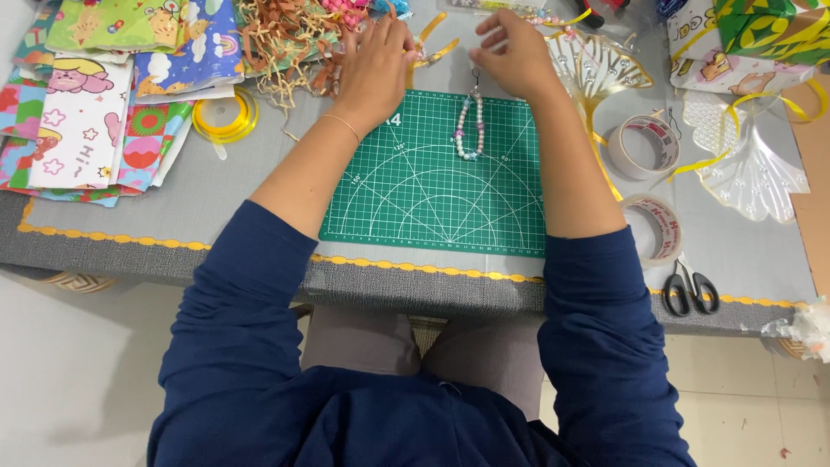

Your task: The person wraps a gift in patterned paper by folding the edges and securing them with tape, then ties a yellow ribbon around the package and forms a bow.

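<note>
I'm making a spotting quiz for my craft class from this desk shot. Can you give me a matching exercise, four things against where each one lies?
Things:
1. bead strand
2. scissors
3. yellow ribbon roll
4. patterned papers

Places:
A. near the table's front edge, far right
B. on the green mat, below the right hand
C. stacked at the table's left end
D. left of the mat, beside the left hand's forearm

Pairs: 1-B, 2-A, 3-D, 4-C
</note>
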